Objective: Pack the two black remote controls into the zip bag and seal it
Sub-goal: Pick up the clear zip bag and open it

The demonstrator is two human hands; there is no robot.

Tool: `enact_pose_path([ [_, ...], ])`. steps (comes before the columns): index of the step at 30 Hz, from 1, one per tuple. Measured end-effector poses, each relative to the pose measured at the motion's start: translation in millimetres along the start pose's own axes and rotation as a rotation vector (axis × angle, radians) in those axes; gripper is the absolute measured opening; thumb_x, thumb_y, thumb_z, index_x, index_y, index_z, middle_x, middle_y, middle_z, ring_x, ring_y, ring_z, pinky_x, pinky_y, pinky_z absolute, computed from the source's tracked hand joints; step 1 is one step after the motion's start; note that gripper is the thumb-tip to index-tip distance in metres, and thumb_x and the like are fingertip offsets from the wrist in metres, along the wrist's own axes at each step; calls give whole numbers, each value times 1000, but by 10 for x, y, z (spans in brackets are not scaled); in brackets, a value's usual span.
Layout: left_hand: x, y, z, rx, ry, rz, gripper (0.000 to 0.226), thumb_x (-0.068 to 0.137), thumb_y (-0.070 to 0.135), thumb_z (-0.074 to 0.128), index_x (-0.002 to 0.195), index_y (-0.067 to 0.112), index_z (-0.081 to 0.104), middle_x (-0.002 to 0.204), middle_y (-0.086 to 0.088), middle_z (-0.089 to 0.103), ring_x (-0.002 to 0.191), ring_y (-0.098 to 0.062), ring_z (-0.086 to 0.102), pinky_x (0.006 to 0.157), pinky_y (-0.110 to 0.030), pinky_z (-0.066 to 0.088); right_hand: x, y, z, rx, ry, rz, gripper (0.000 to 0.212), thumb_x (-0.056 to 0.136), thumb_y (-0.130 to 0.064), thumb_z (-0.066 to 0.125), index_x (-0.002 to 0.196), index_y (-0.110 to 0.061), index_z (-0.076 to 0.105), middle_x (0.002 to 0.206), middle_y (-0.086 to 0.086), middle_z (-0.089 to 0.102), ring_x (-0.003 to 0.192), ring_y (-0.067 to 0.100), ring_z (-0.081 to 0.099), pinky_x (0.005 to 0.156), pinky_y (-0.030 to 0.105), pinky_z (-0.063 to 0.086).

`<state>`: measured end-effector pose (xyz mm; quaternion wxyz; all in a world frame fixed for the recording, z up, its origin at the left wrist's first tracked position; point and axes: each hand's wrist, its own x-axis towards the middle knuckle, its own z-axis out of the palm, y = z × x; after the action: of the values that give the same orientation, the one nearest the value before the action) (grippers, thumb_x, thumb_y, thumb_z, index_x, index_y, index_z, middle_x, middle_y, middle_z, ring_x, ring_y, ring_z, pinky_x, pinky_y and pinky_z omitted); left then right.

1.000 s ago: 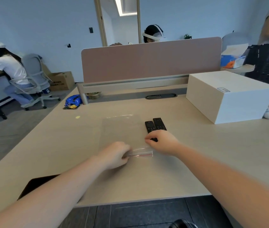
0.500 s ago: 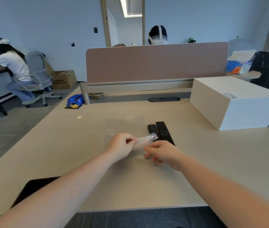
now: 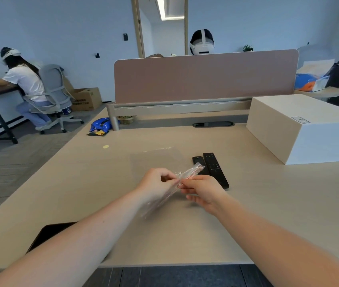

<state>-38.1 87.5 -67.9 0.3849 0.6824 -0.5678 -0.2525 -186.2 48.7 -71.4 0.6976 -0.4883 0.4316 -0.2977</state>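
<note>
Compared with half a second ago, the right hand [image 3: 202, 191] is now touching the zip bag [image 3: 171, 184]; earlier it was hovering just below the bag, apart from it. The bag's zip strip is now tilting more steeply, running from about 1 o'clock down to 7 o'clock, and a longer stretch of it is lifted clear of the desk [image 3: 247, 214]. The left hand [image 3: 157, 186] is curling loosely, pinching the strip between thumb and fingers, as before. The right hand is half closed, its thumb and forefinger pinching the same strip just beside the left fingertips. The bag is being held between both hands above the desk, its clear film blurring toward 7 o'clock; another faint clear sheet is lying flat at 12 o'clock of the hands. The two black remote controls [image 3: 212, 168] are lying side by side on the desk, outside the bag, at 1 o'clock of the right hand, their near ends partly hidden behind it. A white box [image 3: 305, 129] is standing at 2 o'clock, well apart.
</note>
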Motion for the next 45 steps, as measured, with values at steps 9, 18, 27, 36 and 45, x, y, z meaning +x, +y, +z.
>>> enact_pose_path([
  [9, -58, 46, 93, 79, 44, 104, 11, 71, 28, 79, 74, 19, 73, 69, 4, 68, 61, -8, 57, 65, -21, 48, 7, -38, -37, -162, 120, -151, 27, 82, -11, 72, 58, -15, 60, 62, 4, 63, 53, 11, 54, 48, 20, 37],
  [18, -90, 8, 41, 193, 62, 134, 18, 85, 21, 65, 71, 11, 68, 64, 1, 62, 64, -14, 55, 65, -31, 46, 9, -30, -42, -174, 40, -193, 24, 83, -12, 72, 62, -12, 60, 61, 6, 63, 54, 13, 53, 52, 20, 41],
  [27, 68, -75, -341, 546, 274, 87, 12, 89, 16, 49, 79, 11, 54, 92, -14, 63, 87, -35, 57, 70, -39, 44, 21, 41, -151, -374, 129, -137, 30, 86, -16, 68, 62, -14, 50, 62, 5, 67, 50, 15, 54, 46, 24, 38],
  [36, 1, -30, -236, 503, 180, 227, 10, 87, 5, 45, 88, 15, 45, 65, -8, 53, 63, -33, 46, 56, -32, 31, 14, 76, -84, -364, 226, -126, 29, 89, -12, 62, 63, -10, 49, 68, 12, 68, 46, 19, 54, 41, 21, 43],
  [45, 77, 29, -274, 687, 115, 193, 65, 79, 1, 51, 138, 23, 36, 113, -8, 53, 103, -32, 52, 81, -40, 48, -8, 51, -204, -402, 312, -117, 18, 89, -10, 59, 72, -7, 53, 69, 12, 68, 34, 10, 49, 36, 18, 40],
])
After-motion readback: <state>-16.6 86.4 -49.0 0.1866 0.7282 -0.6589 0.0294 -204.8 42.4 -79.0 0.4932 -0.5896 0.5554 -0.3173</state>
